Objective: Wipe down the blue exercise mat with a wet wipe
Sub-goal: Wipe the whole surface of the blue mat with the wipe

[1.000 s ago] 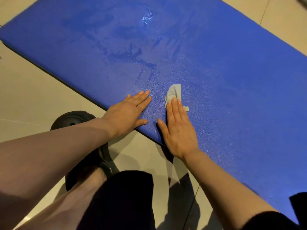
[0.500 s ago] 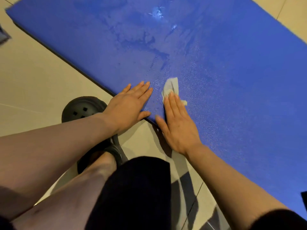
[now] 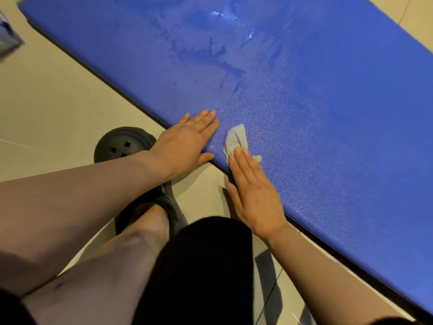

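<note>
The blue exercise mat (image 3: pixel 304 113) on the floor (image 3: pixel 58 102) shows damp streaks farther out, so wiping seems partway: the flat right hand (image 3: pixel 254 191) presses the wet wipe (image 3: pixel 235 138) at its near edge, the flat left hand (image 3: pixel 187 141) braces beside it.

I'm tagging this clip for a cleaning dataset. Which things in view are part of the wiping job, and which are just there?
Part of the job:
- blue exercise mat
- wet wipe, under the right hand's fingertips
- right hand, pressing the wipe
- left hand, flat on the mat's edge

Just there:
- dark slipper
- tiled floor
- blurred object at the left edge
</note>
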